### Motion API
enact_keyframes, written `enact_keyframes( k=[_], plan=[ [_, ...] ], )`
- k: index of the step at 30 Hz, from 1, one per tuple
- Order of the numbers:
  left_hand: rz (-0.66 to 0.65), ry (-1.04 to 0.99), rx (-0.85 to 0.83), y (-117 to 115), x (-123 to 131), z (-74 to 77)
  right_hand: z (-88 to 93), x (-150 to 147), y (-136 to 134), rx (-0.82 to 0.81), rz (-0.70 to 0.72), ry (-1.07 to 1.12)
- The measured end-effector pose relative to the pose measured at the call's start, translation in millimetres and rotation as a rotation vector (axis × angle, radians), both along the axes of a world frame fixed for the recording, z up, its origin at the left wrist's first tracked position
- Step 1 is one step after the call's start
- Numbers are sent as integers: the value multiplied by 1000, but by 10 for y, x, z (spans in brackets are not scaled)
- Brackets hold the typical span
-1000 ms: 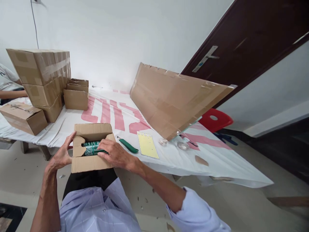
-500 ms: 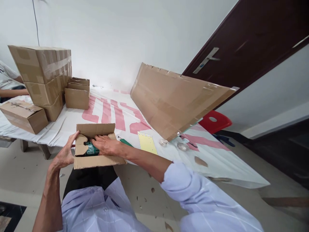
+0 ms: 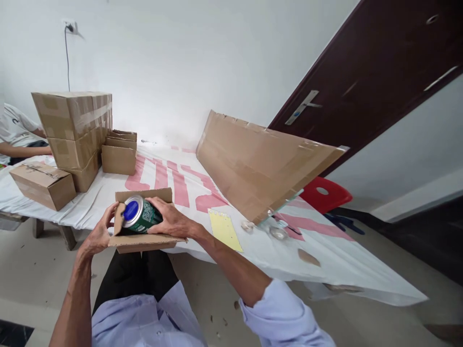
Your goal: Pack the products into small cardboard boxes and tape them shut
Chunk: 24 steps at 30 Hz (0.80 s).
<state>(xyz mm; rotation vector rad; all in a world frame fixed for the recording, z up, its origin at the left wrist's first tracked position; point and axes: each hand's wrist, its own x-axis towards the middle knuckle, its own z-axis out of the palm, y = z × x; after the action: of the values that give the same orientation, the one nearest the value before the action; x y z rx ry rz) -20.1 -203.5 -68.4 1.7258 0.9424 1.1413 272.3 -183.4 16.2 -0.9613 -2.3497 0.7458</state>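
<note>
A small open cardboard box point(image 3: 144, 243) is tilted near the table's front edge, above my lap. My left hand point(image 3: 99, 231) grips its left end, thumb and fingers on the cardboard. In the box opening lies a green can point(image 3: 146, 217) with a silver rim and a blue lid facing up and left. My right hand point(image 3: 170, 217) is wrapped around the can's right part, fingers over the top and thumb at the front. The can's far end is hidden by this hand and the box.
Taped boxes point(image 3: 74, 113) are stacked at the left, with one box point(image 3: 43, 183) before them and open cartons point(image 3: 119, 159) beside them. A large cardboard sheet point(image 3: 260, 164) leans on the table. Yellow paper point(image 3: 224, 230) and tape rolls point(image 3: 278, 233) lie right. A person point(image 3: 18, 135) sits far left.
My right hand has raised the can's lid end out of the box, so the blue lid now shows. The camera view has tipped up slightly.
</note>
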Motion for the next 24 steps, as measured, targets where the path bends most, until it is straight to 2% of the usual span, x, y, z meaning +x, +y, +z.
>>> enact_keyframes(
  k=[4, 9, 11, 13, 15, 17, 20, 22, 24],
  plan=[
    [67, 50, 12, 258, -2, 84, 255, 138, 59, 7, -70, 445],
    [176, 28, 25, 701, 32, 198, 595, 300, 108, 14, -128, 769],
    [199, 13, 25, 832, 27, 222, 650, 331, 71, -33, -114, 846],
    [263, 63, 52, 878, -2, 229, 631, 330, 9, -95, -97, 898],
    [389, 157, 113, 814, -33, 223, 546, 301, -59, -153, -85, 938],
    [561, 203, 207, 644, -28, 220, 422, 253, -116, -206, -80, 970],
    [786, 109, 330, 276, 103, 259, 235, 161, -180, -283, -85, 993],
    [768, -8, 295, 43, 258, 315, 140, 90, -216, -326, -85, 1003],
    [603, -133, 172, -122, 425, 376, 73, 16, -249, -361, -76, 1017]
  ],
)
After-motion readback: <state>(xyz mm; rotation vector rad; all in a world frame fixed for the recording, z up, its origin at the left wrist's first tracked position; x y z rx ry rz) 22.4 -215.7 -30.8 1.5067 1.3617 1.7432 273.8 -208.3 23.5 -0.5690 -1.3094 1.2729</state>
